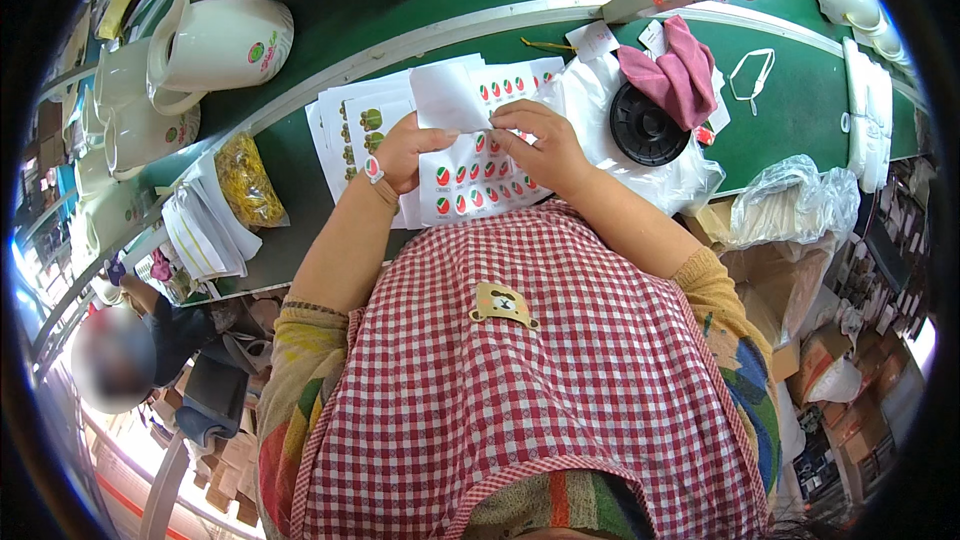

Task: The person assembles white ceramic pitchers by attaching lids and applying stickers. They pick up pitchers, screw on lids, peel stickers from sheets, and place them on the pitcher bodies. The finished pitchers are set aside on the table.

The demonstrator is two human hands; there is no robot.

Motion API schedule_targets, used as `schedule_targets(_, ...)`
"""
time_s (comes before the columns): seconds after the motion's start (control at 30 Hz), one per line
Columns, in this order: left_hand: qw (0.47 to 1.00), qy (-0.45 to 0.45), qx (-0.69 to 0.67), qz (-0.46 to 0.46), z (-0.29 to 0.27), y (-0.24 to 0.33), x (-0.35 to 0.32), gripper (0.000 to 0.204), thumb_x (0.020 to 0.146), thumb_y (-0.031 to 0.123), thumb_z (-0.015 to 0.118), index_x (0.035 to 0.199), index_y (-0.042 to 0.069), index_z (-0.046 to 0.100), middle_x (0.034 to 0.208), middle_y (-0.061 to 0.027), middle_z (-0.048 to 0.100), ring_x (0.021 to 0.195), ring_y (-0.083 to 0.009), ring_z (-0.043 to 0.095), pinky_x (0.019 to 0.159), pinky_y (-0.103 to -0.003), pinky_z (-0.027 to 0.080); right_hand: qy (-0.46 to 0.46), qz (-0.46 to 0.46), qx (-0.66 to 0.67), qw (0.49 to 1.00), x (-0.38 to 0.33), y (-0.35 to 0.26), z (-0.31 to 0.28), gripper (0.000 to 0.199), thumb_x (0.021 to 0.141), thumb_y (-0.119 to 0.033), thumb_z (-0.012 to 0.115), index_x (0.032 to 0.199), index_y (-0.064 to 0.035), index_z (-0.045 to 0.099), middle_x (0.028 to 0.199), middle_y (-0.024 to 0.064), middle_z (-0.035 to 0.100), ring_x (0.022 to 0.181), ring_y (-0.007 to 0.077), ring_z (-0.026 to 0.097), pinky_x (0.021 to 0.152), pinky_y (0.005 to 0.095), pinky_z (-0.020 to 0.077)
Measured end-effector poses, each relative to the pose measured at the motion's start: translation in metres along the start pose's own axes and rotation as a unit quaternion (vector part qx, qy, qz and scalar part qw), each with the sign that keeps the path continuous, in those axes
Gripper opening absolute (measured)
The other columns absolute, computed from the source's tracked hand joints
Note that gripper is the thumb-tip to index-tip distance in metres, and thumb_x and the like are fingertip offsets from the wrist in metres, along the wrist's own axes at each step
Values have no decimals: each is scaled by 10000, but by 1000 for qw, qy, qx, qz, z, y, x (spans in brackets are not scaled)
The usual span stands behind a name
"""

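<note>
- sticker sheet [465, 187] sits just past the apron [520, 370], between left hand [405, 152] and right hand [550, 148]; long axis's hard to call
- left grips its left side; right, nearer the middle, seems to pinch the white flap [452, 97]

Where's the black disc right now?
The black disc is in the head view's upper right, on the white plastic, right of the right hand, partly covered by the pink cloth.

One head-worn fisheye looks steeply down — close over the apron [560, 370], facing the hands [550, 150]
</note>
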State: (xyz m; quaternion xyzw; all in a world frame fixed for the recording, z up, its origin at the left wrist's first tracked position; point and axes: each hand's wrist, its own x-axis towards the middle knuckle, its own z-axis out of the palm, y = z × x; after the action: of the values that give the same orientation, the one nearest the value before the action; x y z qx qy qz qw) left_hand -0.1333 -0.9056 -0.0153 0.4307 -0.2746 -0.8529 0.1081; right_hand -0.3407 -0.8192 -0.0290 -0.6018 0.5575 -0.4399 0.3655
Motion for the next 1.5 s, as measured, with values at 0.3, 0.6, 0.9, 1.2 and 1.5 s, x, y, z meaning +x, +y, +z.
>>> schedule_targets(0.3,1000,-7,-1,1,3,3,-2,564,774,98,676,1289,-33,487,1139,-183,644,971,-284,680,830,-397,571,35,-29,3,999,2,2,-1,90,801,-72,670,865,-10,683,875,111,676,788,275,653,705,340,526)
schedule_targets(0.6,999,-20,-26,-2,1,2,-2,518,793,53,652,1283,-20,499,1144,-193,640,980,-309,676,863,-429,556,39,-14,-14,999,-1,4,-3,113,775,-106,699,853,-25,687,873,103,678,780,268,655,690,332,528)
schedule_targets(0.9,1000,-11,-27,-1,-1,0,-2,523,787,60,651,1280,-25,499,1140,-194,643,966,-311,681,846,-425,563,53,-41,-27,997,2,5,0,114,754,-93,714,846,-33,684,872,95,674,780,258,648,682,328,526)
schedule_targets(1.2,1000,7,9,6,-4,13,-2,525,777,35,615,1287,-13,500,1151,-195,640,978,-309,674,857,-430,550,87,157,107,978,11,8,-18,72,794,-78,677,837,-22,664,815,46,657,732,121,607,643,265,480)
schedule_targets(1.5,954,8,280,110,32,26,5,362,863,184,624,1197,51,581,1127,-84,644,994,-191,607,874,-357,488,40,-281,-183,941,57,-77,7,136,691,-114,697,806,-90,628,903,40,630,877,219,606,780,362,469)
